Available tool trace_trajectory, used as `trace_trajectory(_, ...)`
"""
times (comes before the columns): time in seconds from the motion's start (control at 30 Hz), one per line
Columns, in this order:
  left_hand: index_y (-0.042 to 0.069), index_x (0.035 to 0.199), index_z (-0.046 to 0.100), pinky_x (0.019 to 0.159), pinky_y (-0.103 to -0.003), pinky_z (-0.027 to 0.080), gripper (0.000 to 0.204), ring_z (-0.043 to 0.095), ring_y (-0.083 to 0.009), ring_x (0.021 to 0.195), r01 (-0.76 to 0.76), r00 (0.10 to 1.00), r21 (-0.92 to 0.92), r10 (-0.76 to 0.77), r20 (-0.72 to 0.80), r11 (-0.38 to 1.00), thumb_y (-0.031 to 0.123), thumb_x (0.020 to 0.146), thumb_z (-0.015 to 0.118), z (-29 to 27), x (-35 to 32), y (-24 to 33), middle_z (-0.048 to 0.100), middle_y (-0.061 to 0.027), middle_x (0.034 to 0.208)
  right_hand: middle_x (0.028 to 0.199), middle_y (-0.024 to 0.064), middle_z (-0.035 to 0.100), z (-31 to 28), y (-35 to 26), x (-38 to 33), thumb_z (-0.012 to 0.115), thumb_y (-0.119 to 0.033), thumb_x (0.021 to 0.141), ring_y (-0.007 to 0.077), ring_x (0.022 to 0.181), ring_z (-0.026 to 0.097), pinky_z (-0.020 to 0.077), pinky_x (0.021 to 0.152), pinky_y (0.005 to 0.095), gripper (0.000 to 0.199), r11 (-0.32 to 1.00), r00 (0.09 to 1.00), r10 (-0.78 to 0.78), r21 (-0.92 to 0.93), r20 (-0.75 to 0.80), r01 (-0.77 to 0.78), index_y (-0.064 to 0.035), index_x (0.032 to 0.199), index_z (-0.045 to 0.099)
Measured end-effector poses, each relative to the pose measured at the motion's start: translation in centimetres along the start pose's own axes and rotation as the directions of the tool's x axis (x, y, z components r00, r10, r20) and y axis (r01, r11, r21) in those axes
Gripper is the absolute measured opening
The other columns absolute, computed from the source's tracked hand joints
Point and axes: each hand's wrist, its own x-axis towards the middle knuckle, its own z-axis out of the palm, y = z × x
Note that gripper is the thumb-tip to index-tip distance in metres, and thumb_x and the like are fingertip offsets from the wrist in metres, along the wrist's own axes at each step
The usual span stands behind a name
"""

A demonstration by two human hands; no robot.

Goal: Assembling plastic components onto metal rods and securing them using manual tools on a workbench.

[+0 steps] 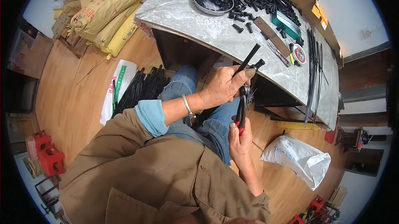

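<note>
Pliers (pixel 242 108) are gripped in my right hand (pixel 242 143); my left hand (pixel 224 86) pinches a black rod (pixel 249 58). I'd best brace the rod and squeeze squarely.

The left hand (pixel 225 84) curls beyond the curled right hand (pixel 241 142).
</note>
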Motion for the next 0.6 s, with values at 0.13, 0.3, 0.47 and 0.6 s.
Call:
trace_trajectory(0.13, 0.003, 0.080, 0.058, 0.037, -0.018, 0.033, 0.063, 0.044, -0.0040, 0.039, 0.096, 0.987, -0.013, -0.093, 0.128, 0.995, 0.063, 0.091, 0.043, -0.4, 0.3, 0.2, 0.047, 0.0013, 0.049, 0.074, 0.0022, 0.054, -2.4, -0.7, -0.2, 0.052, -0.016, 0.096, 0.0081, 0.058, 0.051, 0.0424, 0.052, 0.0226, 0.029, 1.000, 0.994, 0.029, -0.010, 0.101, -0.028, 0.0019, 0.118, 0.047)
trace_trajectory(0.3, 0.003, 0.081, 0.057, 0.036, -0.018, 0.034, 0.064, 0.045, -0.0046, 0.038, 0.140, 0.969, -0.065, -0.123, 0.214, 0.988, 0.064, 0.090, 0.041, -0.8, 0.4, 0.4, 0.047, 0.0009, 0.048, 0.095, 0.0156, 0.062, -6.5, -5.3, 1.0, 0.051, -0.022, 0.095, 0.0230, 0.075, 0.065, 0.0544, 0.075, 0.0362, 0.048, 0.833, 0.816, 0.225, 0.330, 0.533, -0.445, 0.0082, 0.130, 0.039)
trace_trajectory(0.47, 0.003, 0.083, 0.057, 0.036, -0.019, 0.034, 0.064, 0.044, -0.0059, 0.037, 0.186, 0.952, -0.101, -0.154, 0.263, 0.977, 0.064, 0.090, 0.043, -0.9, 0.7, 0.3, 0.046, 0.0007, 0.048, 0.089, 0.0148, 0.060, -7.2, -4.5, 1.4, 0.053, -0.024, 0.094, 0.0224, 0.072, 0.064, 0.0560, 0.069, 0.0385, 0.047, 0.823, 0.765, 0.218, 0.307, 0.606, -0.478, 0.0076, 0.127, 0.042)
trace_trajectory(0.6, 0.002, 0.083, 0.057, 0.036, -0.020, 0.034, 0.063, 0.043, -0.0064, 0.037, 0.214, 0.933, -0.147, -0.157, 0.324, 0.966, 0.064, 0.089, 0.043, -0.9, 0.9, 0.3, 0.044, 0.0010, 0.048, 0.082, 0.0119, 0.057, -7.0, -3.7, 1.6, 0.054, -0.024, 0.094, 0.0206, 0.068, 0.061, 0.0567, 0.066, 0.0389, 0.044, 0.798, 0.764, 0.178, 0.364, 0.620, -0.481, 0.0065, 0.124, 0.044)
